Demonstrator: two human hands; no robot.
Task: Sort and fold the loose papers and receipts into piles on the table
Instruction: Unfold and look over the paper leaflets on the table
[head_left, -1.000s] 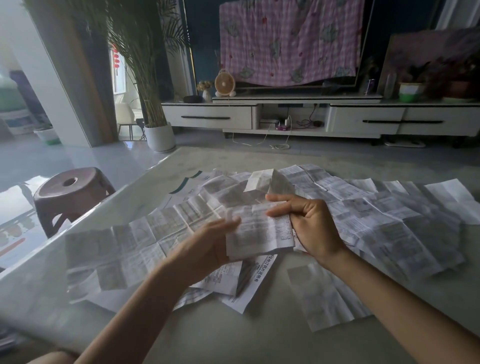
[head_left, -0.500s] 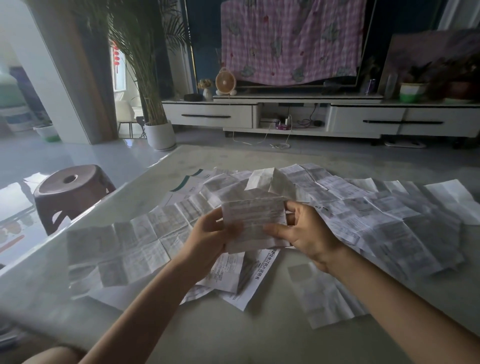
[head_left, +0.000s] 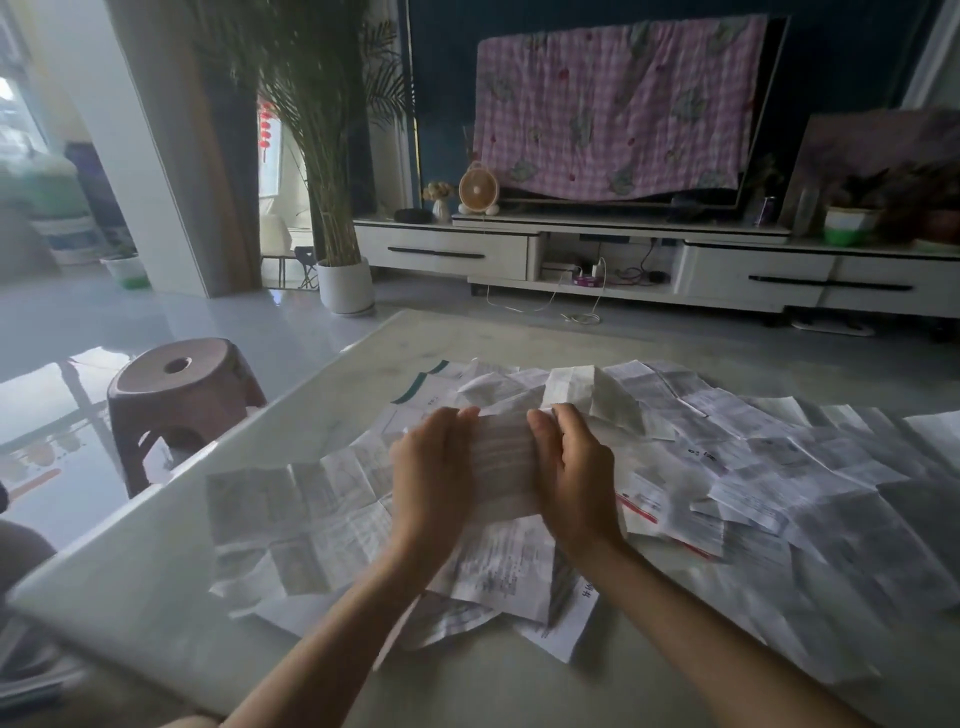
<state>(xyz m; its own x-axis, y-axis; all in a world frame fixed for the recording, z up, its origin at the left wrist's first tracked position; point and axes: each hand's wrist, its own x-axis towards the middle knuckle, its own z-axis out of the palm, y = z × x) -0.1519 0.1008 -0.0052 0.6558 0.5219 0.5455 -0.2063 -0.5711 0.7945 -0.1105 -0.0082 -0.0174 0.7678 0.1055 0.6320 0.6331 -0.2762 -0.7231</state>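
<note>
A narrow printed receipt is held upright between both hands above the table. My left hand grips its left edge and my right hand grips its right edge, fingers curled over the top. Under and around them lie several creased papers and receipts, spread loose over the pale table. A wide unfolded sheet lies to the left. A slip with a red stripe lies just right of my right hand.
A brown plastic stool stands off the table's left edge. Beyond the table are a white TV cabinet, a potted palm and a screen draped with pink checked cloth. Bare tabletop shows along the front and far edges.
The receipt has been folded narrower: a second ago it was wide and lay flatter between my hands. Both hands moved closer together and lifted it upright.
</note>
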